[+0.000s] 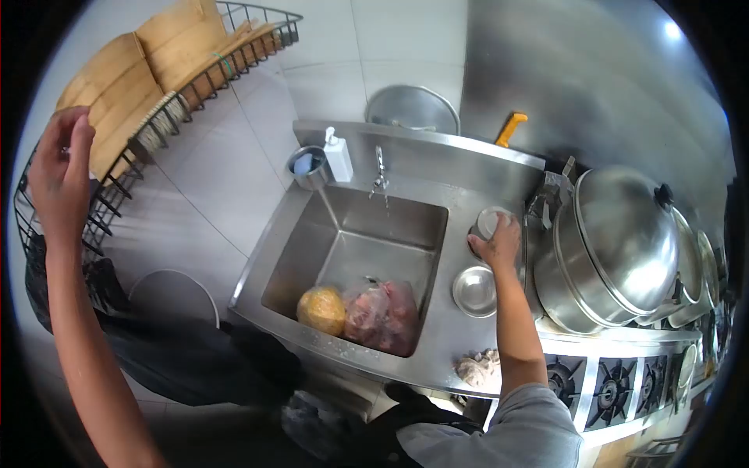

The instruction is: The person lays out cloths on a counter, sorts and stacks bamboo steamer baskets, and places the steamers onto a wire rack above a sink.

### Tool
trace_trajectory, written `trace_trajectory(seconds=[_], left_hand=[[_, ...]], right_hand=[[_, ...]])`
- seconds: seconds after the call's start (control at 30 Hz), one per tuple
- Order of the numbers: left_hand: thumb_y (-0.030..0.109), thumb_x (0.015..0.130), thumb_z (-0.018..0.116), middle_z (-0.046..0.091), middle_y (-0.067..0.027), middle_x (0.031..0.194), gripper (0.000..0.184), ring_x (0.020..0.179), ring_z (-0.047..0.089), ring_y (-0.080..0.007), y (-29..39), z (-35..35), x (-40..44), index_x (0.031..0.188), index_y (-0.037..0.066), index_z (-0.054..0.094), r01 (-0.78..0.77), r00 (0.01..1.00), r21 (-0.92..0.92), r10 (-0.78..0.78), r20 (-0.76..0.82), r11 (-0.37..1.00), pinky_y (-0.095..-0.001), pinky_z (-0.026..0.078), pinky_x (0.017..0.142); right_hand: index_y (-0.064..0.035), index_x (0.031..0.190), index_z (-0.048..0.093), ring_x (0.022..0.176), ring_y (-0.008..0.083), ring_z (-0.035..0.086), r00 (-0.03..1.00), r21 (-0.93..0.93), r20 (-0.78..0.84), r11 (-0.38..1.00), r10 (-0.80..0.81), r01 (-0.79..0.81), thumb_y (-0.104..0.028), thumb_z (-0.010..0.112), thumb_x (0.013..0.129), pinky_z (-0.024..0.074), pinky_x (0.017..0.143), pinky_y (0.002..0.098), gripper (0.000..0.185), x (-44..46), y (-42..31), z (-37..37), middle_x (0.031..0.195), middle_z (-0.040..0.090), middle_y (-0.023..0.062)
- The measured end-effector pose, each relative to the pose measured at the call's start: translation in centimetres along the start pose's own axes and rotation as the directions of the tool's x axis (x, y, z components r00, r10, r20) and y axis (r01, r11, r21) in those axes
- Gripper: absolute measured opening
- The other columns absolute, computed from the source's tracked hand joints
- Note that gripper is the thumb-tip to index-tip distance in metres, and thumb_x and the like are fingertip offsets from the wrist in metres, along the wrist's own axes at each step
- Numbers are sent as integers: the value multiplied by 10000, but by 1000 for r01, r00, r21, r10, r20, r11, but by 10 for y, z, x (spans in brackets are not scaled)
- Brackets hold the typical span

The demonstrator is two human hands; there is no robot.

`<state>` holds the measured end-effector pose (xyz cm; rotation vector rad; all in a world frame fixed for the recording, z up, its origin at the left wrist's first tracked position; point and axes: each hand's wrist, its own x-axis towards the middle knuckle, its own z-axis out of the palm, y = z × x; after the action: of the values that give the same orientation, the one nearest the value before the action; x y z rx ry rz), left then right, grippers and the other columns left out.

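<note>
My right hand (501, 242) reaches over the steel counter and grips a small metal bowl (491, 220) by its near side, fingers partly around it. Just below it stands a second round metal bowl (475, 292), apart from my hand. My left hand (61, 171) is raised at the far left, in front of the wire rack (117, 175) with wooden boards (109, 78). Its fingers are loosely bent, the thumb apart, with nothing visible in them. In the sink (367, 242) lie a yellow round bagged item (321, 310) and clear bags of reddish meat (381, 316).
A tap (380, 171) drips water into the sink. Behind it stand a white pump bottle (338, 158) and a metal cup (310, 168). A large lidded pot (616, 249) and gas burners (612, 390) are at the right. A crumpled pale cloth-like item (477, 368) lies near the counter's front edge.
</note>
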<state>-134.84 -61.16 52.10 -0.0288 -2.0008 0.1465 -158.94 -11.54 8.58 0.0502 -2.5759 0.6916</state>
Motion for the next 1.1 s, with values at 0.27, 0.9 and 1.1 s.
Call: trace_trajectory(seconds=[0.27,0.9,1.1], left_hand=[[50,893,576,670,-122,796,96,743,632,-187,143,15,-229,879,-18,642,412,897,-617,-182,403,670,-296,493,670],[208,860,749,635,-72,1127,484,1030,581,-151,265,36,-335,1226,-35,546,854,233,-418,-491,840,-310,-296,438,932],[23,829,710,688,-64,966,280,896,601,-103,223,-16,-356,1086,-47,624,978,202,-208,-445,872,37,-264,478,823]], right_hand=[[-113,1485,290,1373,510,265,900,-244,290,934,327,-261,-545,895,459,336,1046,638,1268,37,44,22,1548,207,233],[-58,1484,179,1421,304,236,623,870,468,203,-627,-450,-491,900,583,204,1156,430,1233,-216,-148,-18,1536,231,183],[-23,1253,548,1258,403,440,849,199,323,907,-419,372,-358,871,644,336,1055,477,766,-170,-29,9,1362,466,215]])
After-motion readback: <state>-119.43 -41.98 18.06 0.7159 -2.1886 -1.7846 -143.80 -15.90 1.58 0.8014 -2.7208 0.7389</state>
